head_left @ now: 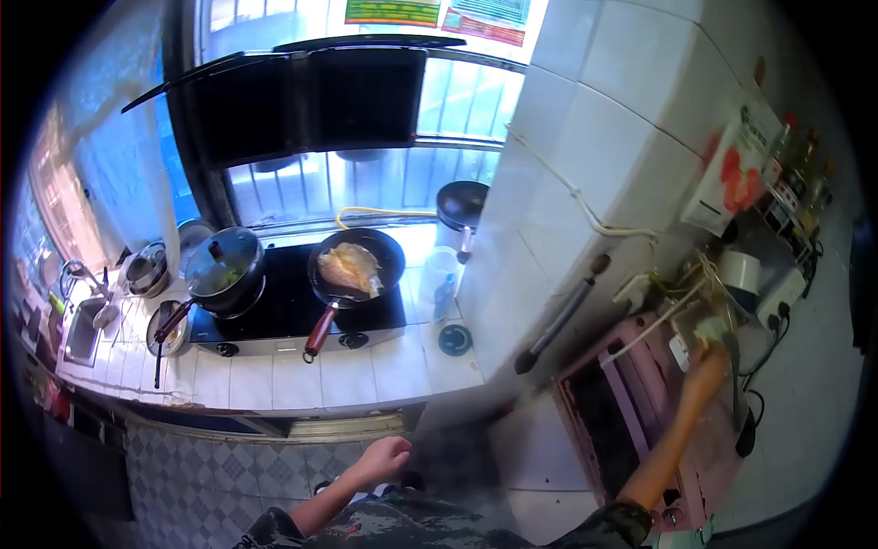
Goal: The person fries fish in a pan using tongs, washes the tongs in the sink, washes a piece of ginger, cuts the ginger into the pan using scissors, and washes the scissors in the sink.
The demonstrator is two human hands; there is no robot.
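Note:
My right hand (708,361) reaches over the top of the pink oven (672,412) at the right, its fingers closed around something pale that I cannot make out. My left hand (389,455) hangs low in front of my body, fingers curled, with nothing visible in it. On the black stove (288,265), a frying pan (389,261) with a red-brown handle holds a pale piece of food (348,269). Left of it stands a pot (226,274) under a glass lid, with something green inside.
A sink (85,331) and stacked bowls (144,272) are at the left. Behind the counter's right part stands a dark pan (462,203), near a clear plastic container (440,274). Bottles (805,174), a white cup (739,272) and cables are above the oven.

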